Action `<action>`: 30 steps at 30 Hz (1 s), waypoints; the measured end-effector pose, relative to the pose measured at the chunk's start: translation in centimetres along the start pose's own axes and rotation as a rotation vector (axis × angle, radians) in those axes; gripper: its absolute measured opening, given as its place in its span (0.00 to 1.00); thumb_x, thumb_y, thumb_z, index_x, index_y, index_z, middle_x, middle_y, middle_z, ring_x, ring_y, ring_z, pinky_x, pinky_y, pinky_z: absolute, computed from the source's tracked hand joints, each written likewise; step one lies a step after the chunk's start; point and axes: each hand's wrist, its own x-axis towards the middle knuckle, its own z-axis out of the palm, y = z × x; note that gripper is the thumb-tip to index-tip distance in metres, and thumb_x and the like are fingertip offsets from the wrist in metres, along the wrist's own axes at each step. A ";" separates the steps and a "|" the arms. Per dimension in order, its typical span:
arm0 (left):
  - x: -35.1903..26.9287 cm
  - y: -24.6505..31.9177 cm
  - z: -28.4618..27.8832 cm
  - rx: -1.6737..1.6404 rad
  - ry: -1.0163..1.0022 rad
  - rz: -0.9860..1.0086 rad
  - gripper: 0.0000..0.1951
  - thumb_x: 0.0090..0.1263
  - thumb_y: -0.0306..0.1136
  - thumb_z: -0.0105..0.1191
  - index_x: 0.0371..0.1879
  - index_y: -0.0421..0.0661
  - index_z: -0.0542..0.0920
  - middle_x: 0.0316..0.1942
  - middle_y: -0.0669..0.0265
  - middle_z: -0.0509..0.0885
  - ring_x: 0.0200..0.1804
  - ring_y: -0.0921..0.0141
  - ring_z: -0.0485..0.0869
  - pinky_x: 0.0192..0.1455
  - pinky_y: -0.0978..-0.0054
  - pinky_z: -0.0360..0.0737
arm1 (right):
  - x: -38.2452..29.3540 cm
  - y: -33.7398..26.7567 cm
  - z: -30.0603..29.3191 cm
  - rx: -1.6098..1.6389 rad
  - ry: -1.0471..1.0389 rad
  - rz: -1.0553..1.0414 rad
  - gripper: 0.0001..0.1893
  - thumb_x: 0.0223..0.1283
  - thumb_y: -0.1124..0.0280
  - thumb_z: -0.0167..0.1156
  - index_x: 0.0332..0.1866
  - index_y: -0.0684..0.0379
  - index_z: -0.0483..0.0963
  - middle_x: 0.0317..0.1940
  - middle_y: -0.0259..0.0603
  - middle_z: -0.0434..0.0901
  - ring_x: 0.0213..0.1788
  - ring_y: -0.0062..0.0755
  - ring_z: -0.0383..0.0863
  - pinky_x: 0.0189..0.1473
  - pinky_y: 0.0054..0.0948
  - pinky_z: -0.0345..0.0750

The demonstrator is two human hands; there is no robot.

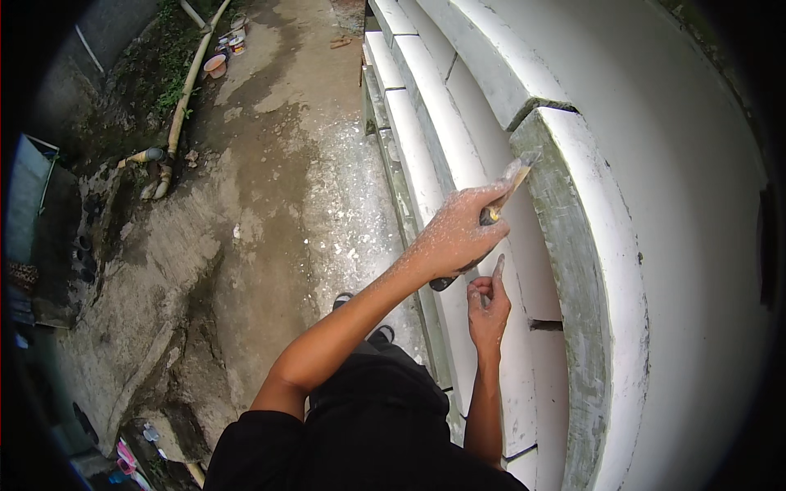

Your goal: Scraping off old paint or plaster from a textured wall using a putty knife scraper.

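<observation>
My left hand (470, 230) is closed around a scraper (514, 178) with a black handle and a yellow part. The flat blade of the tool points up and right, at the grey-green vertical face of a white-topped ledge (583, 239), near its upper end; whether it touches cannot be told. White dust covers the hand and forearm. Below it, my right hand (489, 313) has the index finger stretched out and the other fingers curled, with nothing visible in it. It is over the lower white ledges (451, 141), beside the recessed wall band.
White stepped ledges with dark joints run along a pale wall (688, 245) at right. White flakes lie on the concrete path (350, 227). At left are rough rock (147, 294), a long pipe (184, 98), an orange basin (215, 65) and small buckets (236, 45).
</observation>
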 end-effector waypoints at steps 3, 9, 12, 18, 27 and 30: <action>-5.3 -5.0 0.4 -0.021 -0.011 -0.210 0.28 0.63 0.36 0.63 0.60 0.33 0.76 0.43 0.45 0.84 0.43 0.58 0.84 0.51 0.66 0.79 | -0.4 -0.9 -0.1 0.027 -0.026 0.036 0.36 0.61 0.84 0.55 0.77 0.63 0.59 0.35 0.36 0.78 0.35 0.22 0.76 0.46 0.22 0.77; -11.3 -11.6 1.6 -0.286 0.281 -0.568 0.28 0.72 0.39 0.60 0.63 0.30 0.73 0.46 0.52 0.84 0.51 0.64 0.81 0.57 0.67 0.75 | -1.6 0.7 3.2 0.163 -0.110 0.000 0.29 0.67 0.78 0.54 0.74 0.64 0.63 0.38 0.39 0.80 0.38 0.23 0.79 0.45 0.25 0.78; -11.6 -12.9 1.9 -0.462 0.340 -0.547 0.27 0.78 0.44 0.52 0.65 0.31 0.71 0.60 0.47 0.78 0.62 0.61 0.76 0.66 0.68 0.70 | -0.6 -1.5 5.7 0.272 -0.281 0.100 0.27 0.73 0.70 0.52 0.75 0.65 0.63 0.42 0.41 0.81 0.42 0.26 0.80 0.47 0.27 0.79; -8.3 -12.6 1.7 -0.227 0.259 -0.114 0.31 0.82 0.47 0.41 0.73 0.33 0.61 0.73 0.44 0.63 0.75 0.55 0.62 0.77 0.65 0.56 | 2.8 -4.5 8.6 0.275 -0.192 -0.037 0.31 0.76 0.66 0.47 0.79 0.65 0.49 0.67 0.63 0.69 0.65 0.54 0.75 0.66 0.35 0.69; -0.2 -10.3 -5.9 -0.657 -0.290 -0.509 0.29 0.78 0.42 0.52 0.71 0.37 0.66 0.57 0.54 0.75 0.56 0.66 0.77 0.60 0.68 0.75 | 9.6 -13.1 6.4 0.259 -0.204 0.248 0.26 0.72 0.73 0.49 0.74 0.65 0.60 0.31 0.48 0.83 0.23 0.31 0.85 0.20 0.27 0.77; 2.8 -10.6 -7.7 -0.437 -0.359 -0.321 0.23 0.79 0.40 0.51 0.66 0.38 0.71 0.53 0.58 0.78 0.51 0.71 0.79 0.53 0.73 0.79 | 10.8 -14.3 5.7 0.183 -0.081 0.272 0.27 0.73 0.71 0.50 0.76 0.62 0.60 0.30 0.44 0.82 0.19 0.25 0.79 0.23 0.27 0.76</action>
